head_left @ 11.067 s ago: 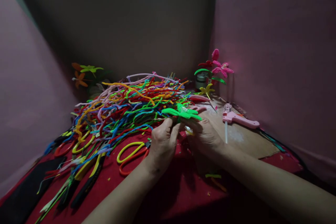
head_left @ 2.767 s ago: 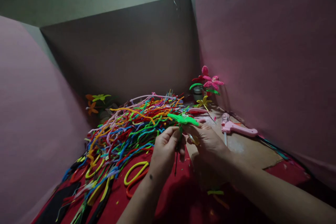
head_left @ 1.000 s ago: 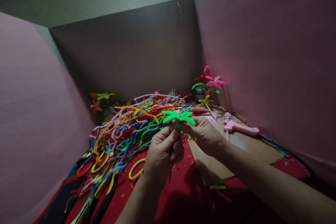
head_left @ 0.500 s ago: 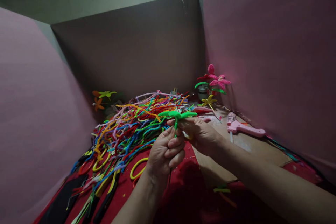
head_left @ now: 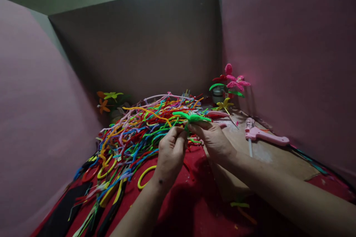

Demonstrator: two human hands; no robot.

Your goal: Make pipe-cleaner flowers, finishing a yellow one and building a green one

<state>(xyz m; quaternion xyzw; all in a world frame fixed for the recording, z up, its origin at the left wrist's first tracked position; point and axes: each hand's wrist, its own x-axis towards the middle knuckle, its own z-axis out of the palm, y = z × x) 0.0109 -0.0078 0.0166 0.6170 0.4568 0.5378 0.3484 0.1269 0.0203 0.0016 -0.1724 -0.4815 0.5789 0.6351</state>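
Note:
A bright green pipe-cleaner flower [head_left: 193, 117] with petals spread sideways is held up in front of the pile. My left hand [head_left: 171, 151] pinches its short green stem from the left, thumb against the forefinger. From the right, my right hand [head_left: 213, 139] grips it just under the petals, fingers closed. The fingertips hide most of the stem. Behind both hands lies a heap of many-coloured pipe cleaners [head_left: 139, 133].
A pink glue gun [head_left: 267, 136] lies on a brown board [head_left: 289, 159] at the right. A yellow flower [head_left: 224, 104] and pink flowers [head_left: 237, 83] stand behind. Orange flowers [head_left: 103, 106] are at the back left. Yellow-handled pliers [head_left: 118, 196] rest on the red cloth [head_left: 194, 200].
My left hand has turned over, from curled fingers showing to its back facing me, while pinching the stem. The green flower has tilted slightly. The view has shifted a little.

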